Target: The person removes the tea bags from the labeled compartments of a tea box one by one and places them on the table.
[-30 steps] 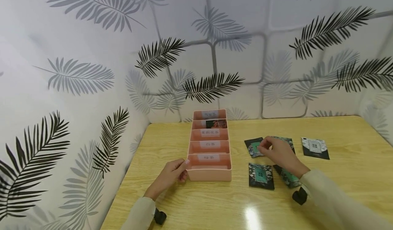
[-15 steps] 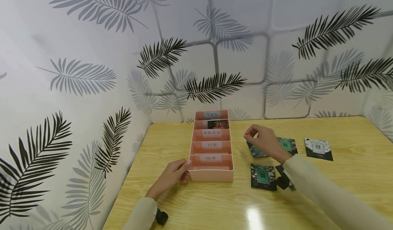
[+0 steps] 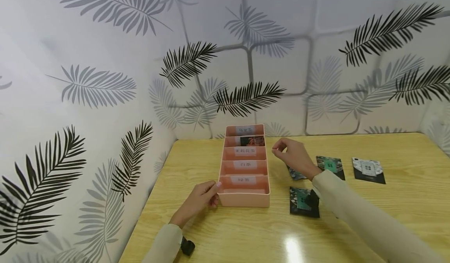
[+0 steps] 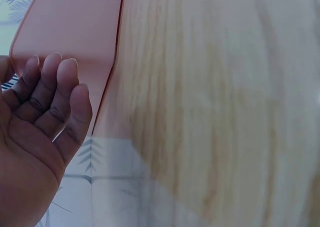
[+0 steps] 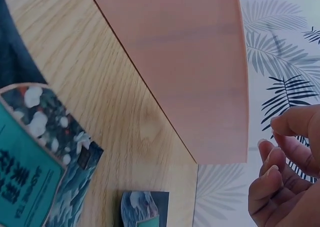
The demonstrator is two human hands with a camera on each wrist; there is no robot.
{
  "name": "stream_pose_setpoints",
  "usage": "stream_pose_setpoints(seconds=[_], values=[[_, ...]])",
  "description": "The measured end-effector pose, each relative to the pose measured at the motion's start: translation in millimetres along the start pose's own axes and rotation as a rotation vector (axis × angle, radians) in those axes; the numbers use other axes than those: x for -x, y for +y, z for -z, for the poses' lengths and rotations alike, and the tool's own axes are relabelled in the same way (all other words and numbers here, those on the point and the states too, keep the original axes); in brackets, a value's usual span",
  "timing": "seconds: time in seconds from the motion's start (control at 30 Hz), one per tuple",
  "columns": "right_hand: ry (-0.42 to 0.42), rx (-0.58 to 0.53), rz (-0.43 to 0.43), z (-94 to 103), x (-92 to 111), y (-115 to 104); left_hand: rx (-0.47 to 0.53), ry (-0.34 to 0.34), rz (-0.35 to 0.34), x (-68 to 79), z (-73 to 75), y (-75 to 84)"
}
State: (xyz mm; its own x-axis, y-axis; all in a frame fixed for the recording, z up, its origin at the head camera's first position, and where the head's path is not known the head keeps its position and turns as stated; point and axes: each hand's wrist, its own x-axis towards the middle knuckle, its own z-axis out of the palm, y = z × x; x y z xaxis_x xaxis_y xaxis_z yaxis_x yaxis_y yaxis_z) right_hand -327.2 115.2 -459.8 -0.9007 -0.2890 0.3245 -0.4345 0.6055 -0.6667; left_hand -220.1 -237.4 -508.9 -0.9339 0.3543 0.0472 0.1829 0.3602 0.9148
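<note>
A pink divided box [image 3: 243, 200] with labelled compartments stands on the table. My left hand [image 3: 197, 199] grips its near left corner, thumb at the rim and fingers against the outer wall. A dark tea sachet [image 3: 252, 141] with a red print sits in the second compartment from the back. My right hand [image 3: 294, 153] hovers just right of the box, fingers loosely curled, with nothing visible in it. Under it lies a tea sachet [image 3: 296, 173], partly covered. In the right wrist view, a green-labelled sachet [image 5: 30, 172] reads jasmine tea.
More tea sachets lie to the right: a green-labelled one [image 3: 330, 166], a white-and-black one [image 3: 368, 170] and a nearer green one [image 3: 299, 207] partly behind the wrist camera. A leaf-patterned wall covering [image 3: 274, 68] rises behind the wooden table [image 3: 232, 235].
My right hand has moved left from above the sachets toward the box's right side. The left hand stays at the box corner. The head view has shifted slightly.
</note>
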Motion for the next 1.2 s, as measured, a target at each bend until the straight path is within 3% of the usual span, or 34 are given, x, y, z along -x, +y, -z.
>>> stream_pose_setpoints(seconds=[0.63, 0.93, 1.2], values=[[0.061, -0.032, -0.004, -40.9, -40.8, -18.1, 0.026, 0.007, 0.016, 0.4, 1.1, -0.1], [0.060, 0.095, -0.096, -49.4, -67.7, -14.5, 0.029, 0.013, 0.024, -0.5, 2.9, -0.7], [0.032, 0.191, -0.063, -55.3, -81.4, -11.5, 0.004, 0.017, 0.033, 0.0, 2.9, -2.7]])
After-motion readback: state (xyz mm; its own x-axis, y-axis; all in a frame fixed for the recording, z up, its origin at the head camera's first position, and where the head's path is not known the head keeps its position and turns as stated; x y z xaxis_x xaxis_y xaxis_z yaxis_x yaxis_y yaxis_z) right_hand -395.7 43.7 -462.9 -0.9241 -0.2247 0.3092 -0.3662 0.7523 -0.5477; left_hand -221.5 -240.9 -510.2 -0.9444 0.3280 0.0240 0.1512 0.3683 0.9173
